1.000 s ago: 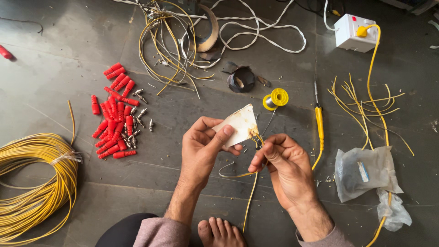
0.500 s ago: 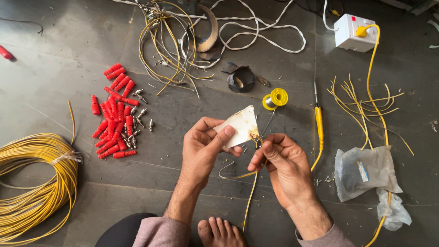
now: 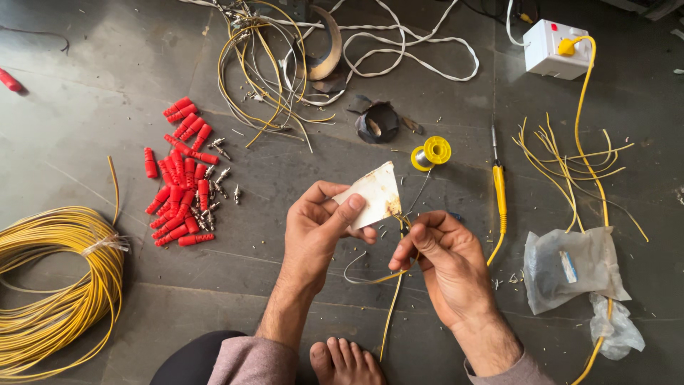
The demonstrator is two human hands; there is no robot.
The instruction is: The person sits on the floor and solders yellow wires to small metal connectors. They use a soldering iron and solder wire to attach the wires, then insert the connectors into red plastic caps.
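Left hand (image 3: 317, 232) pinches a white card (image 3: 374, 199) in a closed grip; right hand (image 3: 442, 260) pinches a yellow wire (image 3: 392, 306)

Between the hands (image 3: 377, 242), a white card (image 3: 374, 196), stained brown at its edge, meets a yellow wire (image 3: 393, 299); left of them, red plugs (image 3: 182, 178) and a yellow wire coil (image 3: 57, 285); beyond, a yellow spool (image 3: 432, 152); rightward, a yellow-handled soldering iron (image 3: 499, 192); grey floor (image 3: 85, 93).

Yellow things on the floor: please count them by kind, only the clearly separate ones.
Coil of yellow wire: 1
Yellow solder spool: 1
Yellow-handled soldering iron: 1
Bunch of cut yellow wire pieces: 1
Total: 4
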